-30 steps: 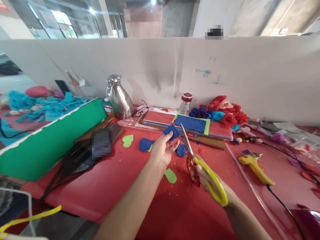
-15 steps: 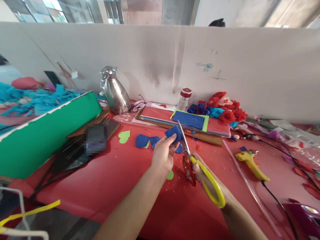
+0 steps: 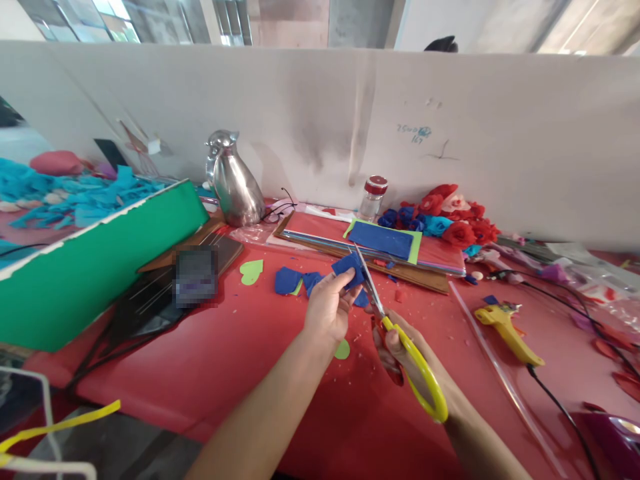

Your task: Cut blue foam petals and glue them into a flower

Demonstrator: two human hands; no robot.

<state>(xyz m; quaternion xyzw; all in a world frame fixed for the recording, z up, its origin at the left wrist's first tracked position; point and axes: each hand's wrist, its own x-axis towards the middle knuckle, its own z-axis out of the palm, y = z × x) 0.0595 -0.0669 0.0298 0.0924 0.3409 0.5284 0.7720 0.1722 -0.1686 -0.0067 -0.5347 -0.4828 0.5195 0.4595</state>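
A small blue crepe paper piece [image 3: 345, 266] is pinched between the thumb and fingers of my left hand [image 3: 327, 307]. My right hand [image 3: 395, 343] grips scissors [image 3: 415, 367] with one yellow and one red handle. Their blades lie against the right edge of the blue piece, pointing up and away from me. Beyond my left hand, cut blue pieces [image 3: 289, 281] rest on the red table [image 3: 240, 360]. A green heart cutout [image 3: 251, 272] lies to their left. Another green scrap [image 3: 342, 349] shows between my forearms.
A paper stack [image 3: 320, 230] lies at the back, near a glass jar [image 3: 373, 198] and paper flowers [image 3: 460, 220]. To the right is a yellow glue gun [image 3: 509, 333] with its cord. At left stand a metal jug [image 3: 235, 180] and a green box [image 3: 110, 267].
The scissor handles have spread and tilted slightly down, with the red loop lower. My left hand still pinches the blue piece, which is turned a little. The whole view has shifted slightly.
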